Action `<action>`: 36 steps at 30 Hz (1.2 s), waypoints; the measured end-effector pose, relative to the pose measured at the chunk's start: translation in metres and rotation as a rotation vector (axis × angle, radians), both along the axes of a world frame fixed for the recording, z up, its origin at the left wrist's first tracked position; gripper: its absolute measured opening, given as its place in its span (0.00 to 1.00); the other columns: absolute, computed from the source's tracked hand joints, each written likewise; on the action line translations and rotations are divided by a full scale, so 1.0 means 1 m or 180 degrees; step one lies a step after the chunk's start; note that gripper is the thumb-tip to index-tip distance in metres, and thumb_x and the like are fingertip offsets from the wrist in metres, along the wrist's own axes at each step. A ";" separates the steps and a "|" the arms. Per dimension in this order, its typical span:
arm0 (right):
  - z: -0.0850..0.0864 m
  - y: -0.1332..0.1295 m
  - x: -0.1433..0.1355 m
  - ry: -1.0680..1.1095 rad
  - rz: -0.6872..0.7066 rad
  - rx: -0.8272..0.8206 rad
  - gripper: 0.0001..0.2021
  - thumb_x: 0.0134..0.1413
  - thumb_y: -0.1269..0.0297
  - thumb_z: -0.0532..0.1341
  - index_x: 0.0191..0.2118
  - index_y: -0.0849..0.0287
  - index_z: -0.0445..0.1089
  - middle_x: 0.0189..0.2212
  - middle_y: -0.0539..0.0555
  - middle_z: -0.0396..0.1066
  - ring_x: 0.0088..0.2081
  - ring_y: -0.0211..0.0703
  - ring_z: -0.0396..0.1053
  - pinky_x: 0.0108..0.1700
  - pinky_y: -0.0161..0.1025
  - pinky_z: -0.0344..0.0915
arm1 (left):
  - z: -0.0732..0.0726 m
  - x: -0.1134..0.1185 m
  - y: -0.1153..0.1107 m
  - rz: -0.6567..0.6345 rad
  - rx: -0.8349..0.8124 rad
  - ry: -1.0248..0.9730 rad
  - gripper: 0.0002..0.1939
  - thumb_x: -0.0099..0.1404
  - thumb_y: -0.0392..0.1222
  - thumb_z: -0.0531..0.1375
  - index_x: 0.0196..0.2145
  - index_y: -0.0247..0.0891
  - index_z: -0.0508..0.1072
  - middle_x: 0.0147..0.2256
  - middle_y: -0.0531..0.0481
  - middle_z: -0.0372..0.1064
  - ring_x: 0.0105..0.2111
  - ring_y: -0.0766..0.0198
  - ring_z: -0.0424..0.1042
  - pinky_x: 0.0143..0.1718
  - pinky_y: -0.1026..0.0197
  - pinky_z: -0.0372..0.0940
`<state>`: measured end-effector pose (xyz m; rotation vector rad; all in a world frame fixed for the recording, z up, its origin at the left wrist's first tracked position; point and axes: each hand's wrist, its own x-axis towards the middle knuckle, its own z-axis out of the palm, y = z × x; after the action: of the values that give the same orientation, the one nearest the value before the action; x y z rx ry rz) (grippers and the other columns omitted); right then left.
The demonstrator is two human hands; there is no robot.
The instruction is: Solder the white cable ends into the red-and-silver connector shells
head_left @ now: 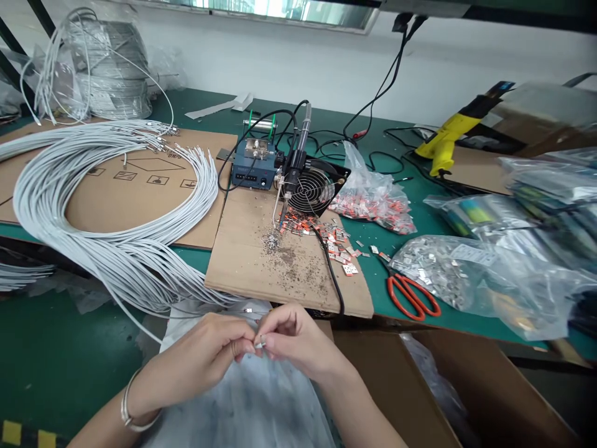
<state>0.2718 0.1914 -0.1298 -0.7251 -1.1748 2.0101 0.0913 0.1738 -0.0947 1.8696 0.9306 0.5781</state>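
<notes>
My left hand point(212, 351) and my right hand point(298, 342) meet over my lap, fingertips pinched together. Between them shows a small silvery-white connector point(260, 342), mostly covered by the fingers. From the bundle, one white cable point(140, 325) runs down and disappears behind my left hand; whether it joins the connector is hidden. Just beyond my fingers, a cable end with a small metal connector point(249, 310) lies over the light apron point(242, 404).
A large coil of white cables point(107, 233) lies on cardboard at left. A soldering station point(254, 165), soldering iron point(296, 155) and fan point(311, 190) stand ahead. Orange-handled scissors point(413, 295) and a bag of metal parts point(433, 267) lie right, above an open carton point(448, 386).
</notes>
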 end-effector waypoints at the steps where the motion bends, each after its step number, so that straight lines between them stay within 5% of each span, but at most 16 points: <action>1: 0.000 0.000 0.000 -0.0026 -0.0087 0.0026 0.07 0.45 0.61 0.67 0.26 0.59 0.76 0.17 0.50 0.69 0.17 0.32 0.60 0.18 0.29 0.52 | 0.001 -0.001 0.000 0.0052 0.0054 0.0018 0.12 0.66 0.33 0.48 0.28 0.35 0.67 0.23 0.55 0.61 0.24 0.70 0.60 0.29 0.68 0.53; 6: 0.015 -0.005 0.003 -0.0706 -0.0864 0.0857 0.05 0.47 0.68 0.64 0.33 0.57 0.75 0.22 0.50 0.70 0.23 0.36 0.63 0.25 0.33 0.58 | -0.002 0.001 0.000 0.0440 0.0038 -0.0043 0.12 0.67 0.37 0.48 0.29 0.36 0.68 0.22 0.56 0.62 0.21 0.71 0.60 0.27 0.69 0.54; 11: 0.024 -0.011 0.004 -0.1636 -0.1115 0.1811 0.03 0.46 0.72 0.63 0.25 0.59 0.71 0.20 0.50 0.69 0.22 0.37 0.59 0.25 0.34 0.54 | -0.004 0.005 -0.001 0.0445 0.0247 0.0060 0.12 0.67 0.37 0.48 0.29 0.36 0.68 0.23 0.55 0.62 0.23 0.71 0.61 0.28 0.68 0.55; 21: 0.005 -0.026 -0.033 -0.0122 -0.2235 0.0967 0.09 0.50 0.67 0.63 0.21 0.57 0.69 0.15 0.46 0.61 0.17 0.36 0.59 0.20 0.33 0.56 | -0.023 0.027 -0.013 0.1020 -0.0850 -0.1052 0.11 0.64 0.41 0.52 0.27 0.35 0.68 0.17 0.56 0.61 0.18 0.71 0.62 0.21 0.70 0.57; 28: 0.002 -0.019 -0.013 -0.0225 -0.1789 0.0969 0.10 0.52 0.60 0.62 0.24 0.57 0.72 0.16 0.48 0.63 0.20 0.37 0.60 0.23 0.33 0.57 | -0.022 0.022 -0.015 0.1166 -0.1166 -0.1294 0.10 0.62 0.44 0.56 0.28 0.35 0.69 0.18 0.56 0.60 0.16 0.72 0.61 0.19 0.69 0.57; 32: 0.010 -0.014 0.008 -0.0697 -0.1375 0.1412 0.05 0.50 0.63 0.63 0.32 0.57 0.75 0.20 0.50 0.67 0.23 0.38 0.61 0.25 0.34 0.57 | -0.019 0.015 -0.015 0.0632 -0.1431 -0.1266 0.14 0.66 0.47 0.50 0.30 0.35 0.67 0.20 0.56 0.58 0.15 0.74 0.54 0.17 0.70 0.50; 36: 0.024 -0.015 0.011 -0.1296 -0.0941 0.1914 0.01 0.48 0.70 0.64 0.29 0.59 0.74 0.20 0.51 0.69 0.24 0.39 0.63 0.27 0.36 0.58 | -0.015 0.011 -0.013 0.0294 -0.1204 -0.0835 0.16 0.67 0.47 0.46 0.28 0.35 0.64 0.19 0.57 0.52 0.18 0.72 0.49 0.19 0.68 0.47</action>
<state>0.2827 0.1766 -0.1059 -0.9411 -1.6851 1.1962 0.1020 0.1604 -0.1097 1.3832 0.8844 0.6364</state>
